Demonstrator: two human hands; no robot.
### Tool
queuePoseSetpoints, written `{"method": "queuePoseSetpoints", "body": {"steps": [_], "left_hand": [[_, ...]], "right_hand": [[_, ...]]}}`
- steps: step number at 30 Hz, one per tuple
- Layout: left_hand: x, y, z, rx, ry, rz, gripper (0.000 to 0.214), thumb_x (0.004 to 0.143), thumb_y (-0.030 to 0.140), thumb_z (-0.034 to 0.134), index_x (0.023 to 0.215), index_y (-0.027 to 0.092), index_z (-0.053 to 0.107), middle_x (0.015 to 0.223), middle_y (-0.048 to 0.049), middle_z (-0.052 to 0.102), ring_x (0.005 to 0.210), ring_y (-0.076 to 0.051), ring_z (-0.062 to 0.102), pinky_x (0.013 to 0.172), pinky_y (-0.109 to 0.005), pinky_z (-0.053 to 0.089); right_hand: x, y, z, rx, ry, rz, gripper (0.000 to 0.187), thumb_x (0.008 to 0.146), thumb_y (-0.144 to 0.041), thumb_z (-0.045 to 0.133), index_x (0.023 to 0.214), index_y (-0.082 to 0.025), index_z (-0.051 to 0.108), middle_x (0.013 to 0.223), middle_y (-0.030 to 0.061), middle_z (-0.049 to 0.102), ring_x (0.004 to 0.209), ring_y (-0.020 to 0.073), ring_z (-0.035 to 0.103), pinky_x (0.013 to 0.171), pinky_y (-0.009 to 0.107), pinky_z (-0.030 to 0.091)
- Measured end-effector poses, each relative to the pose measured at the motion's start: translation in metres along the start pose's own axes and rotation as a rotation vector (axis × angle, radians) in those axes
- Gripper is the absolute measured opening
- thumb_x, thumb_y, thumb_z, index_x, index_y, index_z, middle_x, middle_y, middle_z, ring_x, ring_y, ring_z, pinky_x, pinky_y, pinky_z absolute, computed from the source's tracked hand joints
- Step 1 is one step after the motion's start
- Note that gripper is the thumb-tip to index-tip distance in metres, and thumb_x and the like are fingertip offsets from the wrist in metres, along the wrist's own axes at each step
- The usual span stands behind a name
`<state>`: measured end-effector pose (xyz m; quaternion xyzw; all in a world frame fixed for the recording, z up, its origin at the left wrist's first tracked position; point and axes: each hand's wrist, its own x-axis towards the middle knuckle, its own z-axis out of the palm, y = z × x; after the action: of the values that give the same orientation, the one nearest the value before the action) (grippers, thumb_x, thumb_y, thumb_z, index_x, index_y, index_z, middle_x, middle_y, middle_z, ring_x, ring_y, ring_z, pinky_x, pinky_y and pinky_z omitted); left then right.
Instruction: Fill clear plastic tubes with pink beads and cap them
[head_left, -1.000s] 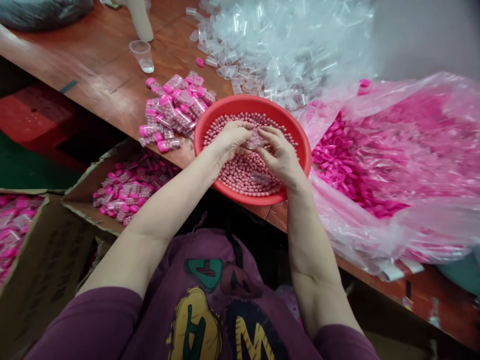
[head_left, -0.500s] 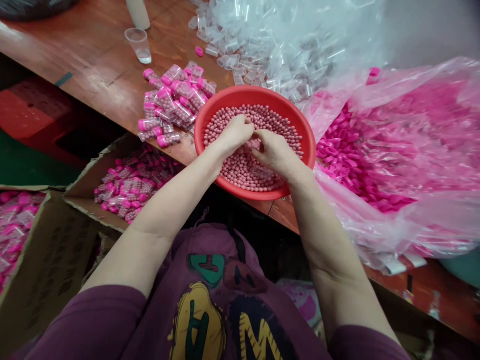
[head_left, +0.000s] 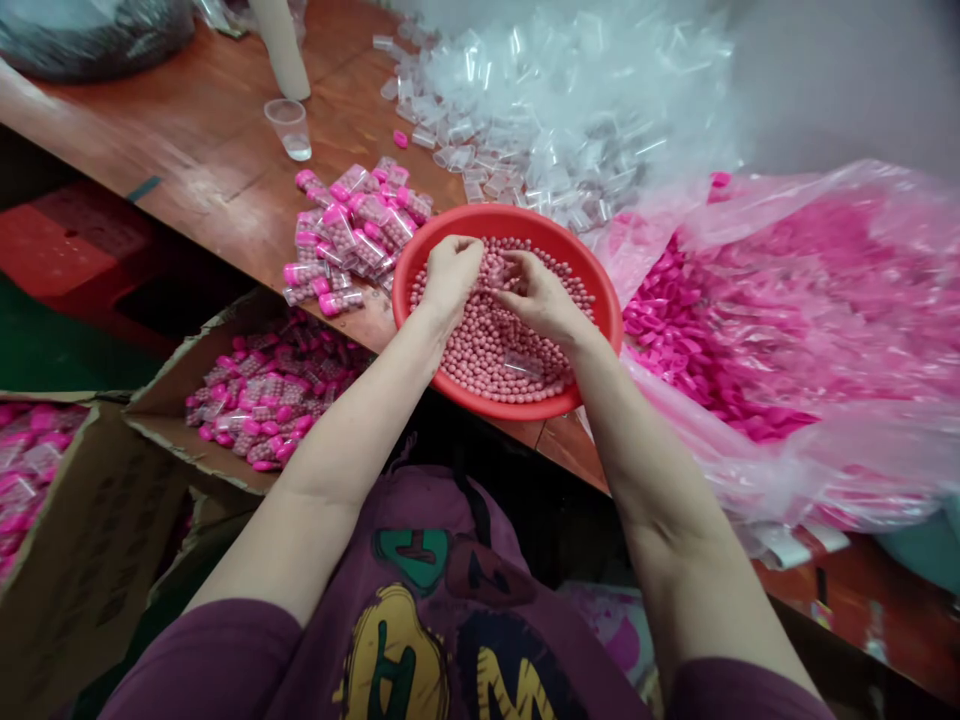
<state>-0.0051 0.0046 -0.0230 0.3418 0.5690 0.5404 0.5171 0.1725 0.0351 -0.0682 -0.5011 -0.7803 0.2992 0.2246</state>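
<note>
A red plastic basin (head_left: 592,270) full of small pink beads (head_left: 487,345) sits at the wooden table's near edge. Both my hands are over the beads. My left hand (head_left: 448,275) and my right hand (head_left: 541,297) meet at a small clear plastic vial (head_left: 496,274), pinched between their fingertips. Another clear vial (head_left: 523,365) lies on the beads near the front rim.
Filled pink-capped vials (head_left: 346,225) are piled left of the basin, and more fill a cardboard box (head_left: 161,400) below the table. A heap of empty clear vials (head_left: 540,110) lies behind. A plastic bag of pink caps (head_left: 757,300) is on the right. A cup (head_left: 289,125) stands far left.
My hands have lifted slightly from the beads and drawn toward the basin's far side, still together on the clear vial. The view has shifted a little.
</note>
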Motion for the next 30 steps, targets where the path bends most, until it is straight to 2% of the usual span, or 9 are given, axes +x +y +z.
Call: {"method": "queuePoseSetpoints", "body": {"steps": [3, 5, 7, 9, 14, 21, 23, 26, 30], "left_hand": [[-0.007, 0.001, -0.002, -0.132, -0.191, -0.064, 0.013, 0.102, 0.007, 0.064, 0.096, 0.019, 0.068, 0.095, -0.0017, 0.074, 0.089, -0.014, 0.067, 0.078, -0.023, 0.048], [-0.012, 0.002, -0.003, -0.165, -0.370, -0.118, 0.014, 0.098, 0.006, 0.066, 0.100, 0.018, 0.073, 0.095, -0.0002, 0.073, 0.090, -0.013, 0.068, 0.078, -0.023, 0.048], [-0.015, 0.004, -0.003, -0.191, -0.467, -0.155, 0.017, 0.096, 0.003, 0.066, 0.102, 0.017, 0.075, 0.096, 0.0002, 0.075, 0.090, -0.012, 0.069, 0.080, -0.022, 0.050], [-0.016, 0.004, -0.002, -0.224, -0.471, -0.165, 0.017, 0.098, 0.003, 0.065, 0.100, 0.017, 0.074, 0.094, -0.0001, 0.076, 0.087, -0.012, 0.069, 0.081, -0.023, 0.052], [-0.012, 0.003, -0.001, -0.250, -0.467, -0.172, 0.021, 0.108, 0.009, 0.059, 0.093, 0.017, 0.072, 0.089, -0.0028, 0.077, 0.079, -0.013, 0.069, 0.078, -0.025, 0.055], [-0.011, 0.004, -0.002, -0.260, -0.579, -0.194, 0.028, 0.082, -0.004, 0.054, 0.082, 0.017, 0.071, 0.078, -0.0010, 0.063, 0.070, -0.014, 0.057, 0.063, -0.027, 0.043], [-0.010, 0.003, -0.002, -0.258, -0.561, -0.200, 0.025, 0.087, 0.000, 0.054, 0.074, 0.018, 0.067, 0.074, -0.0019, 0.059, 0.067, -0.014, 0.054, 0.061, -0.027, 0.040], [-0.008, 0.002, -0.001, -0.233, -0.517, -0.207, 0.034, 0.105, 0.014, 0.055, 0.072, 0.018, 0.062, 0.074, -0.0041, 0.058, 0.066, -0.014, 0.053, 0.062, -0.028, 0.039], [-0.008, 0.000, -0.001, -0.186, -0.485, -0.210, 0.043, 0.119, 0.033, 0.053, 0.079, 0.021, 0.064, 0.075, -0.0049, 0.061, 0.067, -0.016, 0.058, 0.068, -0.030, 0.049]], "right_hand": [[0.000, 0.004, -0.005, 0.196, 0.145, -0.012, 0.069, 0.093, -0.030, 0.073, 0.157, -0.024, 0.049, 0.137, 0.0122, 0.073, 0.111, 0.0286, 0.077, 0.102, 0.046, 0.069], [-0.002, 0.004, -0.003, 0.214, 0.234, -0.024, 0.064, 0.094, -0.030, 0.072, 0.153, -0.028, 0.049, 0.130, 0.0090, 0.073, 0.104, 0.0263, 0.077, 0.098, 0.045, 0.069], [-0.005, 0.001, 0.002, 0.183, 0.314, -0.012, 0.062, 0.095, -0.029, 0.070, 0.153, -0.028, 0.049, 0.125, 0.0078, 0.073, 0.091, 0.0235, 0.074, 0.090, 0.044, 0.069], [-0.009, -0.004, 0.008, 0.143, 0.339, -0.014, 0.061, 0.095, -0.027, 0.068, 0.154, -0.026, 0.049, 0.125, 0.0090, 0.073, 0.085, 0.0223, 0.073, 0.085, 0.043, 0.069], [-0.021, -0.013, 0.003, 0.151, 0.303, -0.080, 0.061, 0.099, -0.026, 0.062, 0.159, -0.027, 0.055, 0.121, 0.0089, 0.076, 0.092, 0.0245, 0.076, 0.086, 0.044, 0.070], [-0.023, -0.011, -0.015, 0.298, 0.305, -0.007, 0.036, 0.101, -0.037, 0.059, 0.127, -0.028, 0.082, 0.091, 0.0014, 0.072, 0.068, 0.0176, 0.061, 0.072, 0.036, 0.064], [-0.024, -0.012, -0.015, 0.300, 0.314, -0.033, 0.033, 0.097, -0.039, 0.061, 0.117, -0.026, 0.084, 0.093, 0.0022, 0.073, 0.072, 0.0178, 0.062, 0.075, 0.036, 0.064], [-0.025, -0.014, -0.016, 0.285, 0.310, -0.039, 0.027, 0.092, -0.043, 0.062, 0.103, -0.026, 0.079, 0.088, 0.0013, 0.070, 0.073, 0.0178, 0.060, 0.074, 0.035, 0.059], [-0.030, -0.020, -0.019, 0.286, 0.238, -0.008, 0.024, 0.085, -0.036, 0.061, 0.105, -0.029, 0.072, 0.084, -0.0004, 0.067, 0.072, 0.0186, 0.061, 0.070, 0.035, 0.055]]}}
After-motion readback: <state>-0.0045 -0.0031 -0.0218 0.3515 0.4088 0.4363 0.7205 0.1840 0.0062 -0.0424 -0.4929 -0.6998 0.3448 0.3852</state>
